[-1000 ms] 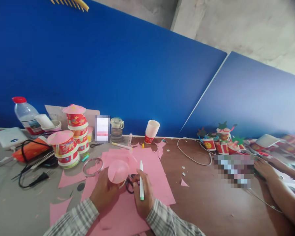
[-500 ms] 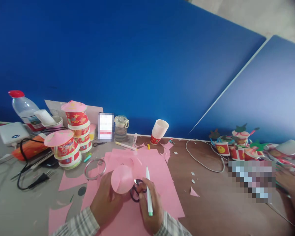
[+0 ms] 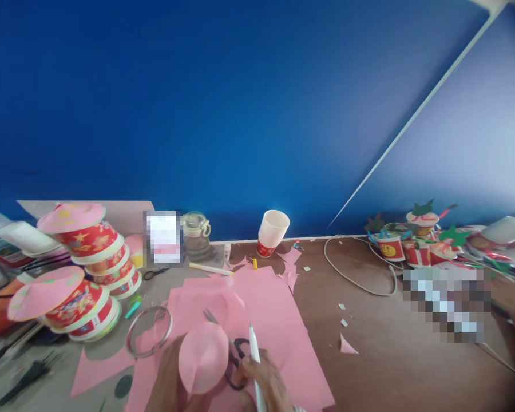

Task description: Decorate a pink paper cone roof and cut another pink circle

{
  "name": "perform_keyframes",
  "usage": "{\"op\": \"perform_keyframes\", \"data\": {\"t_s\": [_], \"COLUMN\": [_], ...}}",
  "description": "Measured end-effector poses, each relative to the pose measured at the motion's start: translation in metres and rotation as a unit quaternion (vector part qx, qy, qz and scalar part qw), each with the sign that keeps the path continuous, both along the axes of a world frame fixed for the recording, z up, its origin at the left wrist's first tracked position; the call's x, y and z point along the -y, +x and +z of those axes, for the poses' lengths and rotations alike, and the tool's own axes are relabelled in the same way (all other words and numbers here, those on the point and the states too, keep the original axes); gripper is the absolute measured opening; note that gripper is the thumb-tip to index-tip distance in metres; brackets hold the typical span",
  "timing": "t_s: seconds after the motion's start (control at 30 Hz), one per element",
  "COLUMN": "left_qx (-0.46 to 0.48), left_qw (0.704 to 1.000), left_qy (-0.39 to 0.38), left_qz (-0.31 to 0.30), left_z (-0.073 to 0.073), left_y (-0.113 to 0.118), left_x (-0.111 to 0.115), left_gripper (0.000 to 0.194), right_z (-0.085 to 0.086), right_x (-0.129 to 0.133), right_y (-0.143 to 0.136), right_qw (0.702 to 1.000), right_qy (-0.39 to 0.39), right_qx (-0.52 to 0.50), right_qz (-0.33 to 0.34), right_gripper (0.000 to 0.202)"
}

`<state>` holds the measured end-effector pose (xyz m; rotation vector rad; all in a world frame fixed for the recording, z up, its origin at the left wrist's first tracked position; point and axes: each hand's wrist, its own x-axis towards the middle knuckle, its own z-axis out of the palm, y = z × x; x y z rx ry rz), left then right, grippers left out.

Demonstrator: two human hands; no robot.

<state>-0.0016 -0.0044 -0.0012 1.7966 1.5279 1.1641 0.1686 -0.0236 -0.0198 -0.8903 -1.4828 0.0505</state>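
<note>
A round pink paper piece [image 3: 203, 359] is in my left hand [image 3: 167, 377], over larger pink sheets [image 3: 302, 349]. The fingers of that hand are partly hidden behind the disc. My right hand [image 3: 268, 380] is closed on a white marker [image 3: 256, 360] whose green tip points away from me. Dark-handled scissors [image 3: 236, 366] lie between the two hands, touching or very near the right fingers; their blades show beyond the disc.
Decorated cup stacks [image 3: 86, 294] with pink paper tops stand left, near a silver ring [image 3: 148, 332]. Behind the sheets are a glass jar [image 3: 196, 237] and a white cup [image 3: 273, 229]. Another person's hand [image 3: 512, 303] is at far right, near small cup crafts [image 3: 390, 248].
The view has shifted, so both hands and the paper disc now appear lower in the picture. The disc also looks turned, and the scissors' blades have come into sight.
</note>
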Motion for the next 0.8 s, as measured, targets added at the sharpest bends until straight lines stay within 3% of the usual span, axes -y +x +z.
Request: {"op": "perform_keyframes", "data": {"t_s": [0.23, 0.4, 0.57, 0.7, 0.8], "left_qx": [-0.037, -0.026, -0.004, 0.001, 0.003], "left_qw": [0.998, 0.998, 0.997, 0.995, 0.995], "left_qy": [0.038, 0.053, 0.078, 0.091, 0.094], "left_qz": [-0.015, -0.009, -0.025, -0.032, -0.033], "left_z": [-0.001, 0.003, 0.008, 0.005, 0.001], "left_y": [-0.002, 0.001, 0.003, 0.002, 0.001], "left_x": [-0.001, 0.003, 0.004, 0.003, 0.001], "left_gripper": [0.055, 0.053, 0.049, 0.043, 0.042], "right_z": [-0.006, 0.006, 0.014, 0.011, 0.018], "right_x": [0.001, 0.014, 0.017, 0.015, 0.016], "right_y": [0.000, -0.001, -0.004, -0.002, 0.002], "right_qw": [1.000, 0.999, 0.998, 0.990, 0.988], "right_qy": [-0.012, -0.044, -0.050, -0.117, -0.131], "right_qx": [0.005, 0.012, -0.017, -0.046, -0.054], "right_qz": [0.003, -0.002, 0.023, 0.059, 0.065], "right_gripper": [0.040, 0.045, 0.034, 0.026, 0.023]}}
